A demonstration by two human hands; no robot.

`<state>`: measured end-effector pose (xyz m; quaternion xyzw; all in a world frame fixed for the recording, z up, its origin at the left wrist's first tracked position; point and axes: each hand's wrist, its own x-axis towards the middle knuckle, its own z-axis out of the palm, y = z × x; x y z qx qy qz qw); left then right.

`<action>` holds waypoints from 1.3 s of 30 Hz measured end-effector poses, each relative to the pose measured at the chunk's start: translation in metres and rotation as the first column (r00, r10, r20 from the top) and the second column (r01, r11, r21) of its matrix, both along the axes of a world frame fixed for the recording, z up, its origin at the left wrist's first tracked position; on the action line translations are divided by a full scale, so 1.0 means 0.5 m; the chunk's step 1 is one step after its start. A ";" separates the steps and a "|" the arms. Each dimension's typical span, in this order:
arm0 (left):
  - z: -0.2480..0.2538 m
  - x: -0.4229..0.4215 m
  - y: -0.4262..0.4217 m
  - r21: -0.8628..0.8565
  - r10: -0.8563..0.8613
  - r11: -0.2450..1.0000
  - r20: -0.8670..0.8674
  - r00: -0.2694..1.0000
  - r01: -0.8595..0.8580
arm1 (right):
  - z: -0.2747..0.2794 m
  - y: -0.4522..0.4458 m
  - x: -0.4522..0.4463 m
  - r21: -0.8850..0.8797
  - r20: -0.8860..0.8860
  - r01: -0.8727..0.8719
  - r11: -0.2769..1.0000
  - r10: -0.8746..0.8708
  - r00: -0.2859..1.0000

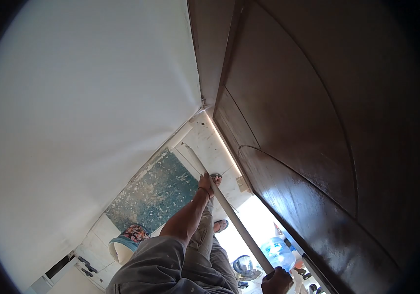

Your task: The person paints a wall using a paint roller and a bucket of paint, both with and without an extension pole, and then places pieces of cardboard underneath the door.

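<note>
A long pale pole [237,220] runs diagonally across the lower middle of the view, in both my hands. My left hand [208,184] is closed around it toward its far end. Lower right, my right hand [277,281] grips the near end with wrapped fingers. The pole's far tip points toward the corner between the white wall [97,98] and the dark brown wooden door [288,98]. What is fitted to that tip, if anything, is too small to make out. My sandalled feet [220,226] stand on the floor beneath the pole.
A paint-spattered teal sheet [156,191] lies along the wall's base. Left of my legs are a pale bucket [120,252] and a bundle of patterned cloth [136,232]. Dark slippers [87,265] lie lower left. A blue water jug [277,252] and a metal pot [243,264] are near the door.
</note>
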<state>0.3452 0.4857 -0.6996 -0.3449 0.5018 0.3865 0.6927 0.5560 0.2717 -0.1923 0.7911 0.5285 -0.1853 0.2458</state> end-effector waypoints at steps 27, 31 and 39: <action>0.007 0.062 0.070 0.108 -0.115 0.987 -0.032 0.993 0.118 | -0.010 0.041 0.105 0.118 0.114 -0.252 0.961 0.239 0.964; 0.000 0.065 0.070 0.066 -0.152 0.985 -0.127 0.980 0.161 | -0.021 0.031 0.106 0.145 0.228 -0.467 0.872 0.430 0.874; -0.075 0.007 0.004 0.047 -0.056 0.997 0.010 0.998 0.056 | -0.036 -0.018 0.097 0.075 0.134 -0.442 0.894 0.431 0.893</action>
